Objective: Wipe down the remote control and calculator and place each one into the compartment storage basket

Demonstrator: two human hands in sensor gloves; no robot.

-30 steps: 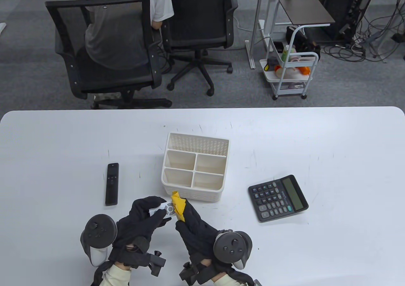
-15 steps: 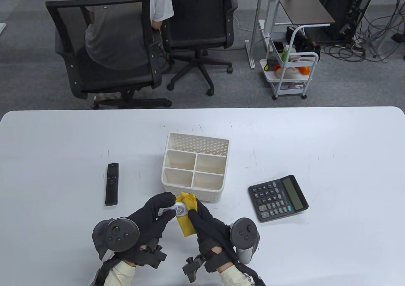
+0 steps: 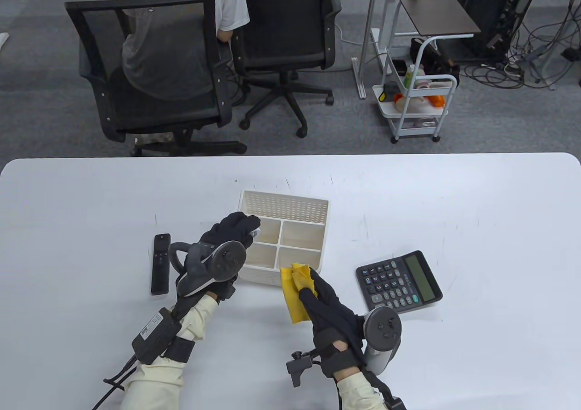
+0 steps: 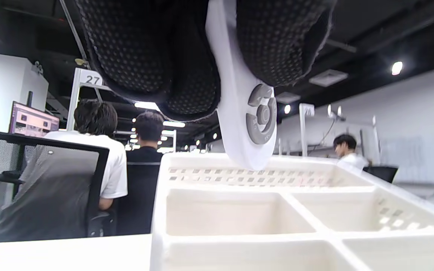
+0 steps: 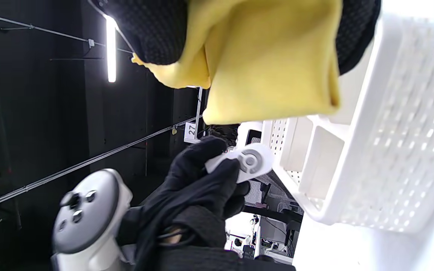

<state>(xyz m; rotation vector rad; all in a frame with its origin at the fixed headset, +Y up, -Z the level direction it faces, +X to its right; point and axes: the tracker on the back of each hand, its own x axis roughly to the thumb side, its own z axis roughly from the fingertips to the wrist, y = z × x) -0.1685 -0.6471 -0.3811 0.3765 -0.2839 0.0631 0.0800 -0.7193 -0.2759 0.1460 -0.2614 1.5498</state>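
My left hand (image 3: 243,229) grips a white remote (image 3: 257,234) and holds it over the left rear small compartment of the white storage basket (image 3: 283,206). In the left wrist view the white remote (image 4: 245,124) points down, its tip just above the basket rim (image 4: 239,163). My right hand (image 3: 313,292) pinches a yellow cloth (image 3: 294,297) in front of the basket; the cloth (image 5: 269,64) fills the top of the right wrist view. A black remote (image 3: 160,264) lies left of the basket. The calculator (image 3: 398,284) lies to its right.
All compartments of the basket that show are empty. Beyond the table's far edge (image 3: 290,156) stand two office chairs (image 3: 150,70), one with a person seated, and a white cart (image 3: 420,101).
My left hand has carried the white remote from the cloth in front of the basket up and over the basket's left side. The right hand with the cloth has drawn apart to the right.
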